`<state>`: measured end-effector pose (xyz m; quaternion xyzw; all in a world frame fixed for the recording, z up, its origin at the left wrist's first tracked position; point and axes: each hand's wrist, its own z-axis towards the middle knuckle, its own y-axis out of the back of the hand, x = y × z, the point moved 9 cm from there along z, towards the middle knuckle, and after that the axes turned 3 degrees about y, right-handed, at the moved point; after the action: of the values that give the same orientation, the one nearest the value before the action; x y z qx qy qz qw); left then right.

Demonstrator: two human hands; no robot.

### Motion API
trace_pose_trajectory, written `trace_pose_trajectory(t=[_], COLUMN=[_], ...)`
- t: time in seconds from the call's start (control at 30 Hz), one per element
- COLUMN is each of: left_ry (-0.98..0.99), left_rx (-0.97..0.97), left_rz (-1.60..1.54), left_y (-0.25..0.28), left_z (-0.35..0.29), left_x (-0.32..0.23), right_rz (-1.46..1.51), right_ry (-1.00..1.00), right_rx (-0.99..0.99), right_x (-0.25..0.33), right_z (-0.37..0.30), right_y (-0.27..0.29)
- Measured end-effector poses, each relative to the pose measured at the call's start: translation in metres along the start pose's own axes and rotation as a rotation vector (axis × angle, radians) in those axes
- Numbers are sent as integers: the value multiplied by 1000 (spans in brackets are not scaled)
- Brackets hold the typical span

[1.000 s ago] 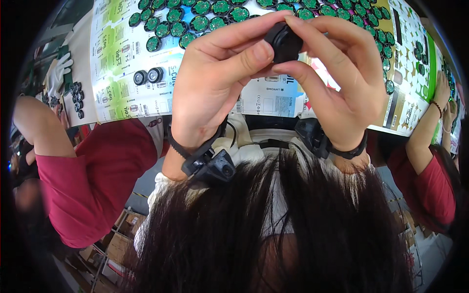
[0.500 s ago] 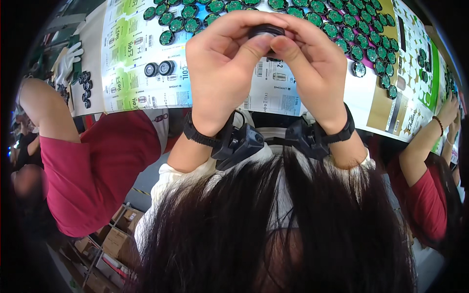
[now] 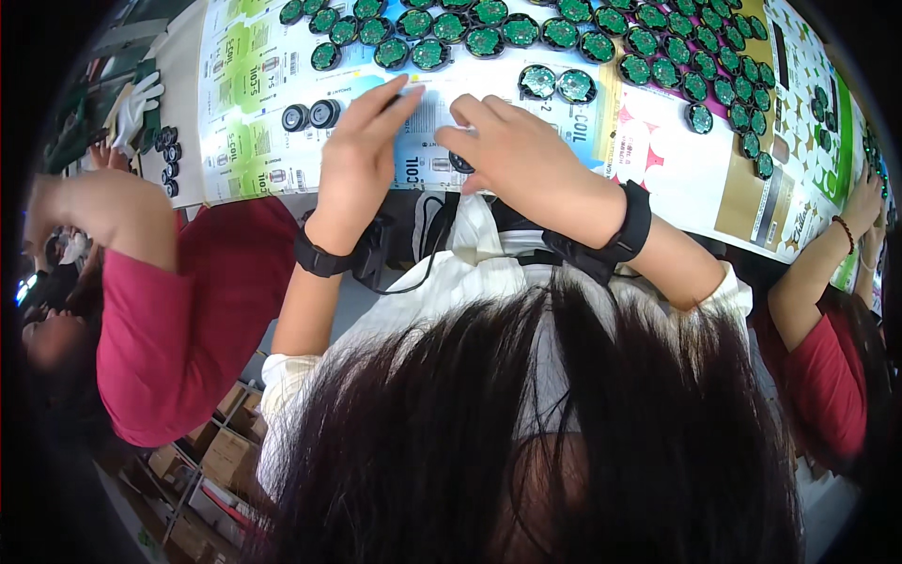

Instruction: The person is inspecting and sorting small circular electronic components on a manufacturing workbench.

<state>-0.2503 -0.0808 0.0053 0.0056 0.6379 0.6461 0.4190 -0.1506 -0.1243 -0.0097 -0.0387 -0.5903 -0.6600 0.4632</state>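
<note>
My right hand (image 3: 531,164) curls over the table's near edge. Its fingers and thumb close around a small round black disc (image 3: 459,163), mostly covered by the fingers. To the left, my left hand (image 3: 362,155) is raised over the table with its fingers stretched out; a small dark patch shows between the fingertips, too unclear to name. Beside it lie two round black discs (image 3: 310,115) with shiny centres. Beyond my right hand sit two round housings (image 3: 557,85) with green circuit boards inside.
Many round green circuit boards in black housings (image 3: 489,38) cover the far side of the table. Printed packaging sheets (image 3: 246,122) line its top. Co-workers in red shirts sit left (image 3: 155,348) and right (image 3: 827,390). More black discs (image 3: 170,160) and a white glove (image 3: 139,99) lie far left.
My hands were together around a black disc; now they are apart and lower. The left has moved left, and the right holds a disc nearer the table edge.
</note>
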Motion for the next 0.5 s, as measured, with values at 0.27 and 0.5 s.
trace_pose_trajectory(t=[0.27,0.5], left_ry=[-210,-174], left_rx=[229,-15], left_rz=[572,154], left_y=[-24,-27], left_z=[-16,44], left_x=[1,-51], right_rz=[-103,129], right_ry=[120,-408], right_rx=[44,-440], right_x=[0,-49], right_z=[-13,-52], right_y=[8,107])
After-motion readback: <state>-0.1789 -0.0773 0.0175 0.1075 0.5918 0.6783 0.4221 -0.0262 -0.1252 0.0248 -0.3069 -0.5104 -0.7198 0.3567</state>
